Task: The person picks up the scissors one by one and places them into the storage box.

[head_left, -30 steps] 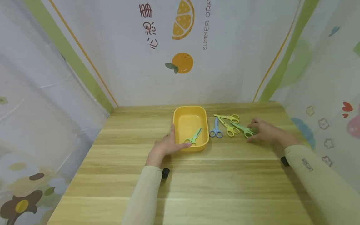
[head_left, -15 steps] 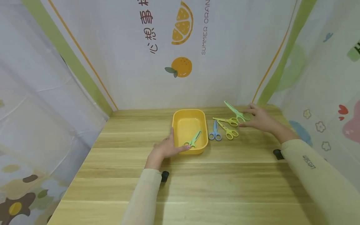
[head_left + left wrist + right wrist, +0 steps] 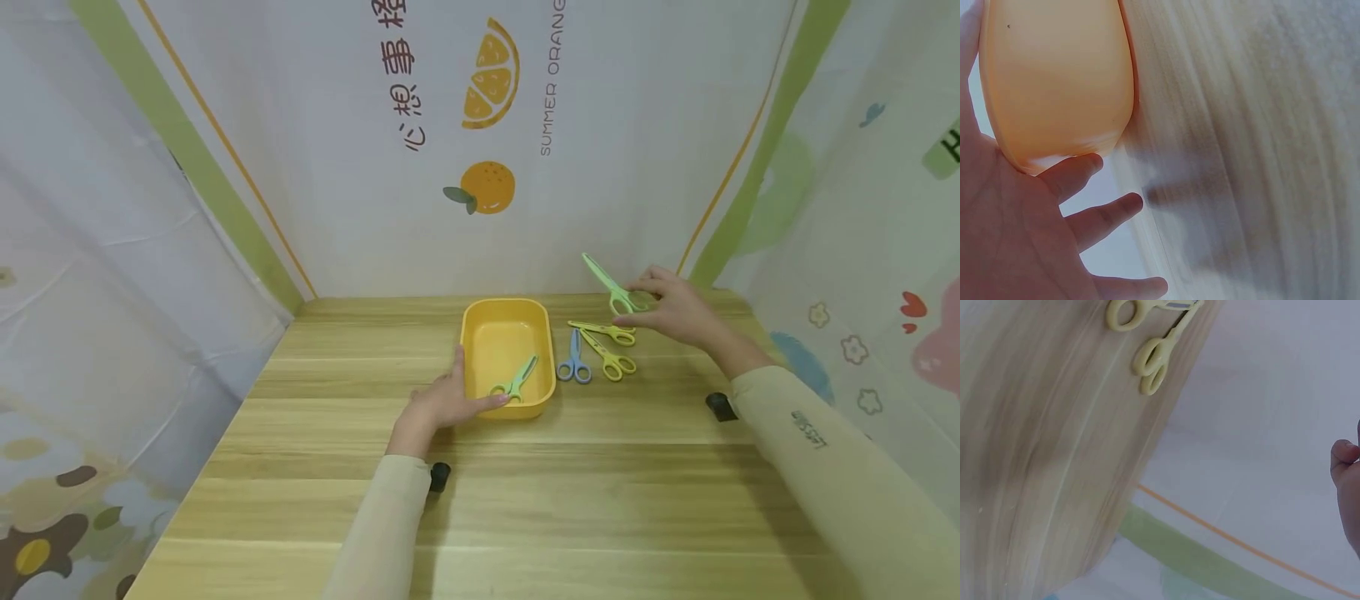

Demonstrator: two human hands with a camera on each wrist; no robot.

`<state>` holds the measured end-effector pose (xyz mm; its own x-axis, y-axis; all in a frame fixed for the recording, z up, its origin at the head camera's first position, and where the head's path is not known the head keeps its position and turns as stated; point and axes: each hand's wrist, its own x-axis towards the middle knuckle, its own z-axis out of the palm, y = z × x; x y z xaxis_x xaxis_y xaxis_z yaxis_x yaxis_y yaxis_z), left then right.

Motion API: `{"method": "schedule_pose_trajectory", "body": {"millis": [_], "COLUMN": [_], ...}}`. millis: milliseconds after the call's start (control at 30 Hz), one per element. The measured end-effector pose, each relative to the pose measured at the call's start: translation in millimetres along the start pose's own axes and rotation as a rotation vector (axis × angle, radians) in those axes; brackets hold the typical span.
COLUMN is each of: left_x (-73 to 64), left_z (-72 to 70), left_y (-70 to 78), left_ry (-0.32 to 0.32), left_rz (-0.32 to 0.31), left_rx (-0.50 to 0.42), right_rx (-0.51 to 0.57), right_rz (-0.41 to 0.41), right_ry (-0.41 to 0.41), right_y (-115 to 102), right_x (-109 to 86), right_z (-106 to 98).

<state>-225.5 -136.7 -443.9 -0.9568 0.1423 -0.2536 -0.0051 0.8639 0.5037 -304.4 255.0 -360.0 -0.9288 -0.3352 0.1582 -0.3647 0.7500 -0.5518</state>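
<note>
In the head view my left hand (image 3: 441, 404) rests at the near left corner of a yellow box (image 3: 508, 303). Its thumb lies along the near rim and its fingers along the left wall; the left wrist view has the other fingers (image 3: 1107, 219) spread and fairly straight. Inside the box lies a pair of green scissors (image 3: 517, 382). Above the table, my right hand (image 3: 671, 310) holds another pair of green scissors (image 3: 604, 279) by the handles, blades pointing up and left. Below that hand are two yellow scissors (image 3: 611, 358) and blue scissors (image 3: 574, 360).
The wooden table (image 3: 570, 500) ends at the back against a white printed curtain (image 3: 600, 167). Curtains also stand at the left and right sides. The loose scissors lie close to the box's right wall.
My right hand has lifted the green scissors off the table and carried them up and left, over the yellow scissors. The left hand stays at the box.
</note>
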Motion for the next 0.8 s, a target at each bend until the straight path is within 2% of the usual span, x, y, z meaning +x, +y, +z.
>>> {"method": "schedule_pose_trajectory", "body": {"millis": [167,467,800], "left_x": [0.2,4.0,3.8], "left_z": [0.7,0.9,1.2], "left_y": [0.4,-1.3,-0.7], "left_ry": [0.002,0.004,-0.003], "left_rz": [0.003,0.013,0.008], "left_rx": [0.001,0.002,0.013], "right_rx": [0.041,0.085,0.172], "right_rz": [0.003,-0.048,-0.041], "right_ry": [-0.002,0.006,-0.021], "right_y": [-8,-21,-33], "right_x": [3.7,10.2,20.4], "right_z": [0,6,16]}}
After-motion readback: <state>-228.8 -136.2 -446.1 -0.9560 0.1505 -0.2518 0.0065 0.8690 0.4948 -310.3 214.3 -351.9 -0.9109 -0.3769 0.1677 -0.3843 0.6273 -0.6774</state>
